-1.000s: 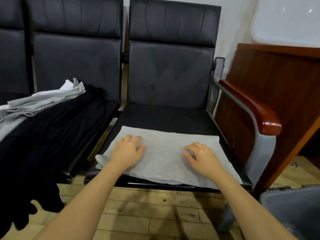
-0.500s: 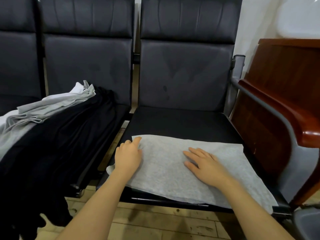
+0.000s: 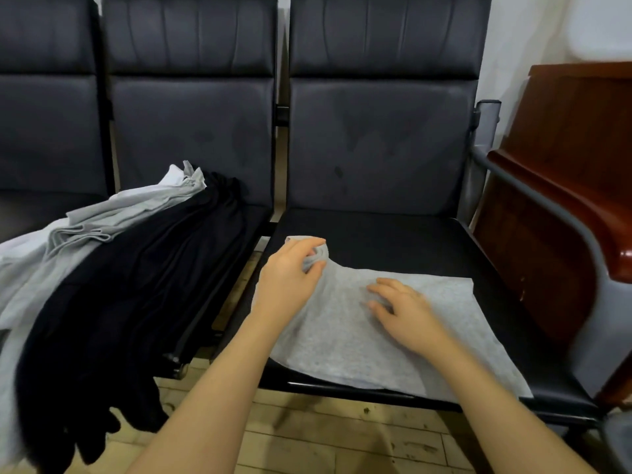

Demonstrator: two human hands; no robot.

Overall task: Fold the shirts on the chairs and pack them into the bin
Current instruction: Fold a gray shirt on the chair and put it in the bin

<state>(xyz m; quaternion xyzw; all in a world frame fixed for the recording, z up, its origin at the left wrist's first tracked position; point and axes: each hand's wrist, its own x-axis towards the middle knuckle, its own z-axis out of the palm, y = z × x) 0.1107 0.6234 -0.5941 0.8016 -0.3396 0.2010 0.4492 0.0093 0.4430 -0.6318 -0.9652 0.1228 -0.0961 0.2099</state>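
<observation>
On rt seat (image 3: 393,234): grey shirt (image 3: 393,336) | L hand (image 3: 287,282) pinches corner, R hand (image 3: 407,313) flat | dark clothes pile (image 3: 113,285) left

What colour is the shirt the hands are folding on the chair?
The shirt is light heathered grey, seen best in the head view.

Reddish-brown wooden cabinet (image 3: 564,172) at 3 o'clock, glossy wooden armrest (image 3: 612,234) on a grey metal frame (image 3: 588,268) before it, pale plank floor (image 3: 342,439) at 6 o'clock, white wall (image 3: 533,29) at 1 o'clock.
</observation>
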